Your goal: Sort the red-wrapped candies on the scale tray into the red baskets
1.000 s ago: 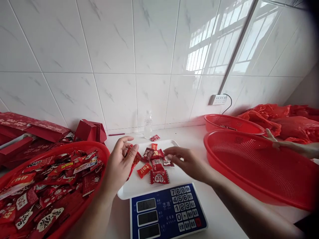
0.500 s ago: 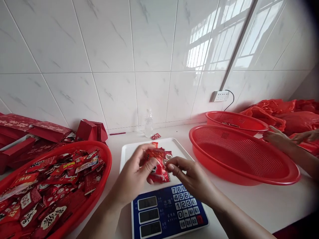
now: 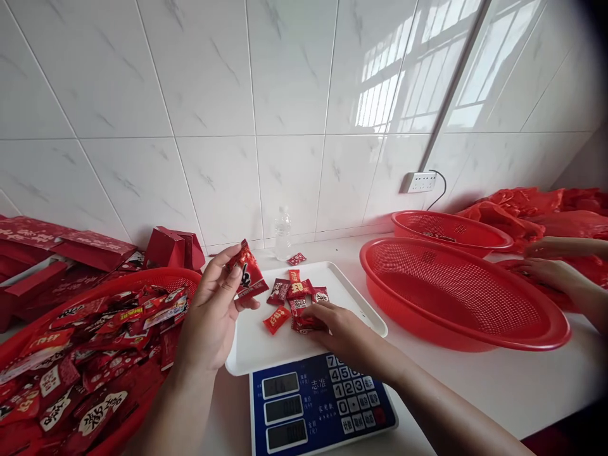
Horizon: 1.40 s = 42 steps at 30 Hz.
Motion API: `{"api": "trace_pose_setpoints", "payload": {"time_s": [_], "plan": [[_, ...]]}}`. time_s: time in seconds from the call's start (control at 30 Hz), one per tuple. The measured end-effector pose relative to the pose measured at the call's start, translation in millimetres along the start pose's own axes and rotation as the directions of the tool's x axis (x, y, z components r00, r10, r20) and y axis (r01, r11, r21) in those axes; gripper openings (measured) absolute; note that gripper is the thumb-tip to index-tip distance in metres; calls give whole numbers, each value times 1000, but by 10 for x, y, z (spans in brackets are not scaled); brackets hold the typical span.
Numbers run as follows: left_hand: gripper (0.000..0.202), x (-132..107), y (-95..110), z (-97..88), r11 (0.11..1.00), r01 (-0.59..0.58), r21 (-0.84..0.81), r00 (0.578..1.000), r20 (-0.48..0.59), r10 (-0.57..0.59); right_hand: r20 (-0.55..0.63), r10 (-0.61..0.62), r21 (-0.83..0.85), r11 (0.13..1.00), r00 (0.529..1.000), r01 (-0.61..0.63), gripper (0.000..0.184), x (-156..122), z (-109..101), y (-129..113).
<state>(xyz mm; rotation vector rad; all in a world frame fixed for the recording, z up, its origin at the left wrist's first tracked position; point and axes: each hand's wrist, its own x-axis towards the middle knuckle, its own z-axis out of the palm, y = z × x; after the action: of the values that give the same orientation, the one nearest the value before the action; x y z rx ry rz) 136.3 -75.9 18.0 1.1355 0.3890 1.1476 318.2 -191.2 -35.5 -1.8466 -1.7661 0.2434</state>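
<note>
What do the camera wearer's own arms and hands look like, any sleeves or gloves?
The left hand and right hand are both bare, without gloves. The left forearm and right forearm are uncovered as far as they show, with no sleeve in view. No watch, bracelet or ring can be made out.

Left hand masks part of the red packet behind thumb and fingers; right hand covers much of the tray packet beneath it, grip not readable, and with its wrist obscures upper keys of the keypad. Scale runs off the bottom edge, top display too faint to read; left basket is cut by left and bottom edges, partly behind the left forearm. Co-worker's arms exit right; far basket's contents are too small to identify.
</note>
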Motion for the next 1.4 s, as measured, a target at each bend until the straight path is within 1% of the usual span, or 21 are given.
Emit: {"api": "trace_pose_setpoints", "payload": {"time_s": [0.1, 0.2, 0.27, 0.37, 0.43, 0.47, 0.5, 0.57, 0.63, 0.7, 0.73, 0.77, 0.8, 0.87, 0.93, 0.97, 1.03, 1.17, 1.23, 1.3, 1.4], "plan": [[38, -11, -12, 3, 999, 24, 25, 1000, 13, -24, -96, 21, -3, 1000, 995, -21, 18, -43, -68, 135], [36, -12, -16, 10, 999, 38, 26, 999, 26, -38, -240, 87, -19, 995, 967, -95, 21, -128, -251, 382], [34, -14, -23, 20, 999, 43, 22, 998, 37, -44, -350, 149, -54, 982, 925, -179, 28, -213, -426, 600], [31, -21, -37, 28, 999, 47, 27, 998, 51, -48, -497, 239, -129, 930, 834, -343, 32, -359, -689, 949], [31, -27, -47, 24, 998, 48, 35, 997, 55, -49, -552, 283, -173, 881, 784, -440, 33, -438, -804, 1136], [31, -29, -51, 21, 998, 48, 37, 997, 55, -50, -564, 295, -193, 861, 771, -470, 35, -461, -832, 1199], [32, -31, -55, 19, 998, 48, 39, 997, 54, -50, -566, 299, -211, 849, 768, -485, 36, -470, -838, 1235], [33, -32, -64, 17, 998, 54, 43, 997, 61, -56, -542, 284, -241, 849, 791, -470, 38, -436, -776, 1216], [33, -31, -73, 22, 997, 61, 44, 995, 74, -64, -463, 243, -261, 882, 853, -393, 40, -338, -634, 1085], [31, -30, -78, 31, 997, 62, 45, 994, 87, -66, -316, 177, -259, 929, 932, -264, 42, -192, -447, 874], [31, -31, -79, 37, 997, 62, 45, 994, 91, -66, -223, 139, -249, 949, 965, -195, 44, -109, -354, 757], [30, -32, -77, 42, 997, 64, 46, 993, 95, -68, -127, 102, -234, 964, 987, -130, 47, -23, -268, 641], [30, -35, -73, 46, 997, 67, 49, 993, 97, -72, -36, 69, -217, 973, 997, -75, 51, 62, -194, 532], [30, -44, -60, 50, 996, 74, 53, 992, 97, -79, 114, 29, -191, 982, 993, -7, 64, 220, -90, 355], [29, -54, -43, 46, 996, 74, 53, 993, 92, -79, 205, 14, -176, 984, 979, 23, 71, 345, -36, 244], [29, -58, -36, 42, 996, 70, 54, 993, 87, -75, 230, 8, -173, 984, 973, 33, 71, 390, -22, 211], [29, -61, -26, 34, 996, 61, 59, 994, 84, -66, 249, -5, -171, 984, 968, 49, 65, 448, -5, 176], [30, -53, -31, 33, 996, 56, 75, 993, 95, -63, 218, -39, -172, 982, 975, 78, 44, 467, 4, 166], [31, -49, -42, 37, 995, 54, 85, 993, 98, -63, 199, -49, -168, 982, 979, 84, 39, 464, -2, 173], [31, -48, -53, 36, 994, 51, 94, 992, 106, -61, 178, -59, -158, 984, 982, 88, 38, 465, -4, 189], [31, -52, -66, 24, 994, 42, 100, 991, 121, -54, 131, -68, -134, 987, 989, 86, 42, 469, 9, 229]]}}
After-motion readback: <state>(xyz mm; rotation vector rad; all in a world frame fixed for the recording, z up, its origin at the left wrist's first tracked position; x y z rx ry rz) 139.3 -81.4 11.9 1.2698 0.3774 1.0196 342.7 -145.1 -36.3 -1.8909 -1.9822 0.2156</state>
